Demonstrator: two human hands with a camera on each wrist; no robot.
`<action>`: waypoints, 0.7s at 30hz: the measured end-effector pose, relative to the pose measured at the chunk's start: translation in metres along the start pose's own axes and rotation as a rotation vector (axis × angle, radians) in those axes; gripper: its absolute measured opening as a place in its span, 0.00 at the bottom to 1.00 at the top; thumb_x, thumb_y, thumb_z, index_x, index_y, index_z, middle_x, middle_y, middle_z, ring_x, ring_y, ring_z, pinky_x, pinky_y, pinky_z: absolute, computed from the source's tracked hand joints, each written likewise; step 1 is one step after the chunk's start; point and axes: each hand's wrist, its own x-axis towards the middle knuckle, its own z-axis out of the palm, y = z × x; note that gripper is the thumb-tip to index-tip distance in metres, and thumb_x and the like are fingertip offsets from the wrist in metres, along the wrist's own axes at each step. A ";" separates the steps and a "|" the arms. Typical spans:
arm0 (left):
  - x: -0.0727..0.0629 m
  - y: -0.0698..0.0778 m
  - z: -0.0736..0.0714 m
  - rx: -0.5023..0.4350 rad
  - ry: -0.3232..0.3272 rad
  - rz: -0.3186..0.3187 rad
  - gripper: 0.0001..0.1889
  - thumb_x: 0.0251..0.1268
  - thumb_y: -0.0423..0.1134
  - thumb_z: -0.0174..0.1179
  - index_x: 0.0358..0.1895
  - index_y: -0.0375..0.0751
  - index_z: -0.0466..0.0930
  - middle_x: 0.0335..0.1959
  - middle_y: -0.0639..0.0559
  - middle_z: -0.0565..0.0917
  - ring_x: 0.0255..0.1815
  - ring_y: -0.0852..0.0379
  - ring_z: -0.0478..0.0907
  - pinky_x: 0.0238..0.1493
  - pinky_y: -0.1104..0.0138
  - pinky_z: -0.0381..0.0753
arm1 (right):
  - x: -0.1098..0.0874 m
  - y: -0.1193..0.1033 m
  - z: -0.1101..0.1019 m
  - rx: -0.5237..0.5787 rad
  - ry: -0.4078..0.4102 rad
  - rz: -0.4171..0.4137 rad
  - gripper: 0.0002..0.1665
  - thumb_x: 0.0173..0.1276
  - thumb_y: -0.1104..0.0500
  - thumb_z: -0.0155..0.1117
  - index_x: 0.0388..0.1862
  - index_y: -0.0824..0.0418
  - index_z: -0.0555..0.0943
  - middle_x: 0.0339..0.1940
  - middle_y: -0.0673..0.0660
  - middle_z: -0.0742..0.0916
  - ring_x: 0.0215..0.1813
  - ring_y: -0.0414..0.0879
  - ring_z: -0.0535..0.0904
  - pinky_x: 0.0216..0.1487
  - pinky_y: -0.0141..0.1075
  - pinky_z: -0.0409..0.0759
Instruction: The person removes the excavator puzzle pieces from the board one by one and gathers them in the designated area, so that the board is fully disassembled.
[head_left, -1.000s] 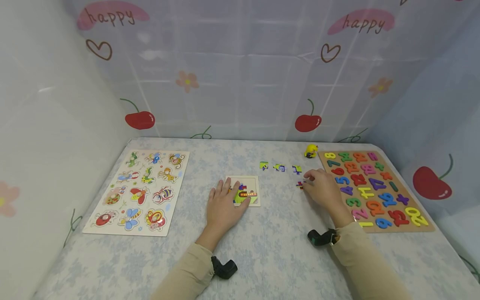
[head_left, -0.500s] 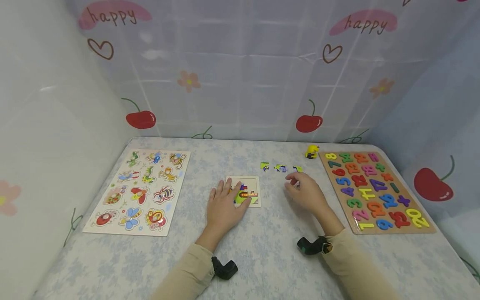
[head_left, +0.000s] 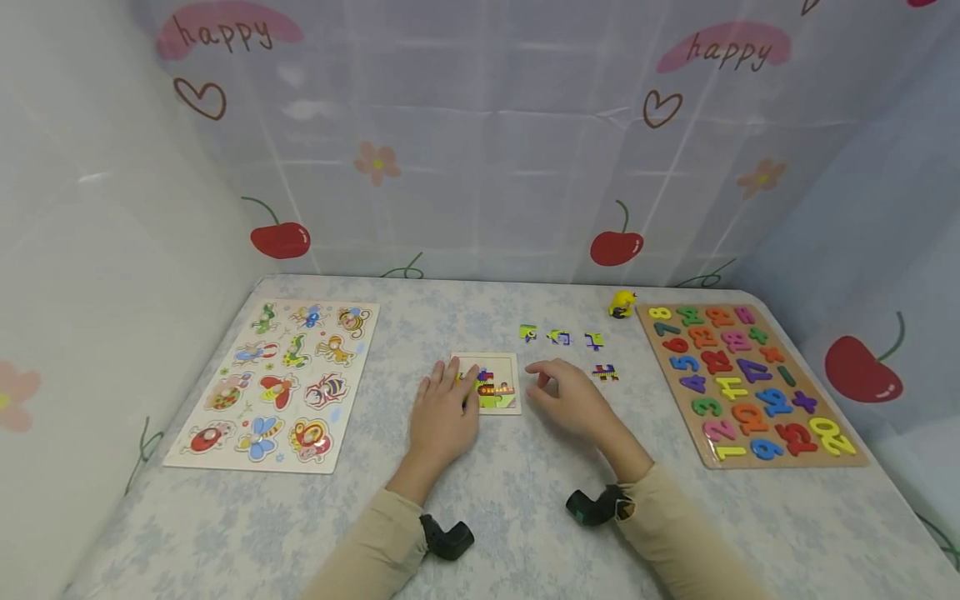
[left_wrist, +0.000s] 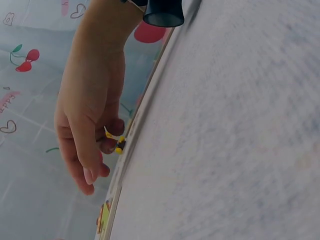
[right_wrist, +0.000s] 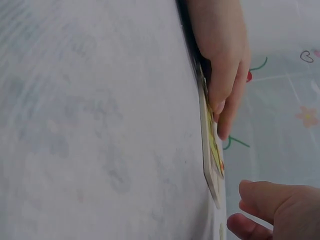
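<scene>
My left hand [head_left: 444,408] lies over the left side of a small square wooden jigsaw board [head_left: 508,358], fingers stretched out and covering part of its picture. In the right wrist view, the left fingers rest low over the board's face [right_wrist: 213,145]. Just right of the board hovers my right hand [head_left: 566,396], fingers loosely bent, thumb and fingertips apart with nothing between them. A red and purple jigsaw piece [head_left: 605,372] lies to its right. Farther back are three green and purple jigsaw pieces, at left [head_left: 528,332], middle [head_left: 558,337] and right [head_left: 594,340].
An insect picture board [head_left: 300,392] lies on the left of the table, and a number board [head_left: 750,383] on the right. A small yellow toy duck [head_left: 622,304] stands by the number board's back corner. A printed curtain [head_left: 480,192] hangs behind.
My right hand has let go of the red and purple jigsaw piece and moved left to beside the board. My left thumb has drawn in towards the fingers, uncovering more of the picture.
</scene>
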 end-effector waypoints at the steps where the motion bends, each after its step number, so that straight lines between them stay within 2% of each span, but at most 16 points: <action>1: 0.000 0.000 0.000 0.008 0.005 -0.004 0.24 0.78 0.50 0.40 0.74 0.60 0.67 0.80 0.50 0.59 0.82 0.45 0.49 0.81 0.48 0.44 | 0.000 -0.002 0.002 0.005 -0.008 -0.013 0.21 0.70 0.52 0.65 0.60 0.55 0.81 0.39 0.50 0.82 0.35 0.44 0.71 0.37 0.36 0.70; 6: 0.000 0.001 0.002 0.032 0.018 -0.024 0.24 0.77 0.50 0.42 0.72 0.60 0.69 0.79 0.51 0.60 0.82 0.44 0.50 0.81 0.45 0.43 | 0.001 -0.006 0.012 0.025 -0.045 -0.054 0.23 0.70 0.51 0.66 0.61 0.55 0.80 0.38 0.48 0.82 0.34 0.42 0.72 0.35 0.36 0.71; 11: 0.000 0.000 0.002 0.027 0.021 -0.030 0.23 0.77 0.51 0.44 0.72 0.60 0.70 0.79 0.51 0.60 0.82 0.44 0.50 0.80 0.45 0.45 | 0.000 -0.008 0.017 0.029 -0.076 -0.063 0.20 0.69 0.52 0.66 0.59 0.52 0.82 0.40 0.48 0.82 0.39 0.42 0.73 0.40 0.37 0.72; 16: 0.000 -0.001 0.002 0.037 0.022 -0.033 0.23 0.77 0.51 0.44 0.71 0.60 0.70 0.79 0.51 0.60 0.82 0.44 0.50 0.80 0.45 0.46 | 0.000 -0.010 0.020 0.023 -0.077 -0.057 0.17 0.68 0.53 0.67 0.56 0.50 0.84 0.42 0.48 0.82 0.43 0.41 0.75 0.44 0.38 0.75; 21: -0.001 -0.001 0.001 0.032 0.028 -0.031 0.23 0.76 0.51 0.45 0.71 0.59 0.71 0.79 0.51 0.61 0.82 0.43 0.51 0.80 0.45 0.47 | 0.001 -0.012 0.022 0.030 -0.064 -0.036 0.16 0.67 0.53 0.68 0.53 0.51 0.84 0.40 0.48 0.81 0.39 0.42 0.73 0.42 0.37 0.73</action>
